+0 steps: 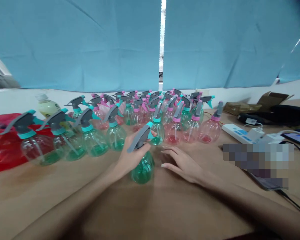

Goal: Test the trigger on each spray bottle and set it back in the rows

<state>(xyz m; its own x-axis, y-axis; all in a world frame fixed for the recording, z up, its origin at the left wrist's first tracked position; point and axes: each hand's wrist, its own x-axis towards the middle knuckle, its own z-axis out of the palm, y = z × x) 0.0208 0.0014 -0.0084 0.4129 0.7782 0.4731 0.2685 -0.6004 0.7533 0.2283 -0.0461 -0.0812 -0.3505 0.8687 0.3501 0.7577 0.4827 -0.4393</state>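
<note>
My left hand is wrapped round the neck of a green spray bottle with a grey and turquoise trigger head. The bottle is at the middle of the table, tilted slightly. To its right, my right hand is held low over the table with its fingers apart and nothing in them. Just beyond the hands stand a row of pink spray bottles and another green spray bottle. Several more green spray bottles line the left side, their heads turned at an angle.
Further spray bottles crowd the back by the wall. At left lie a red plastic bag and a pale bottle. On the right are a white power strip with chargers, cables, a partly blurred-out phone and an open cardboard box.
</note>
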